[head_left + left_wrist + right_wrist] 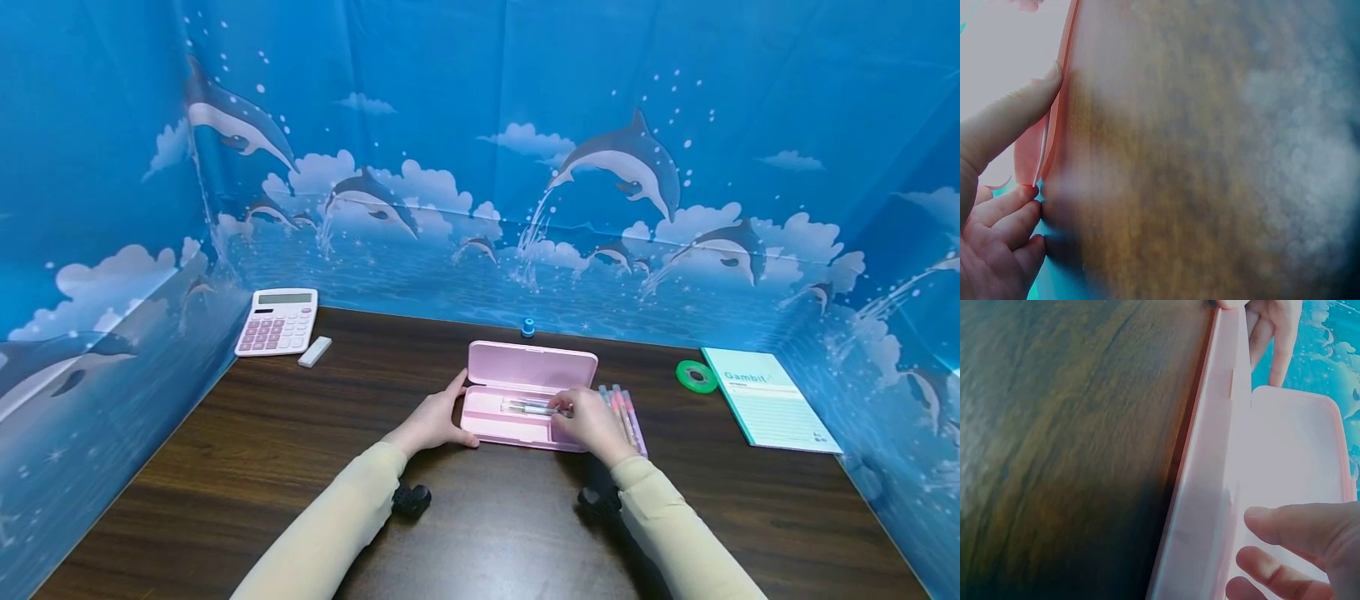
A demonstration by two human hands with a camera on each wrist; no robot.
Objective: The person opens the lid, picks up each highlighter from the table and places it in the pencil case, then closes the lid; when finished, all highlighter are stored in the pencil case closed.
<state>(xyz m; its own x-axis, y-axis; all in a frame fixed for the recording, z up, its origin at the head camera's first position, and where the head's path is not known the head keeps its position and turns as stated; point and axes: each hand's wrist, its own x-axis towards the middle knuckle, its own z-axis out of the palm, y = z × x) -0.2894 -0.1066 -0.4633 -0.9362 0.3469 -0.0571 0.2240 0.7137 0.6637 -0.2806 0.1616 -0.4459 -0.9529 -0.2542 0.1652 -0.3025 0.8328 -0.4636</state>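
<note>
A pink pencil case [504, 429] lies with its lid [532, 365] raised at the back. My left hand [438, 421] grips its left end, thumb at the front corner, fingers toward the lid's hinge side. In the left wrist view, the left thumb [1019, 109] presses along the pink edge. My right hand [588, 421] is over the right part of the case, fingertips at the end of a clear-barrelled pen [525, 407] lying inside. In the right wrist view, the right thumb [1291, 525] and fingers stand apart with nothing visible between them.
Several coloured pens [634, 421] lie right of the case, partly behind the right hand. A small blue object [528, 327] stands behind the lid. A calculator [277, 322] and white eraser [315, 352] are at left, green tape [697, 377] and a notebook [772, 404] at right.
</note>
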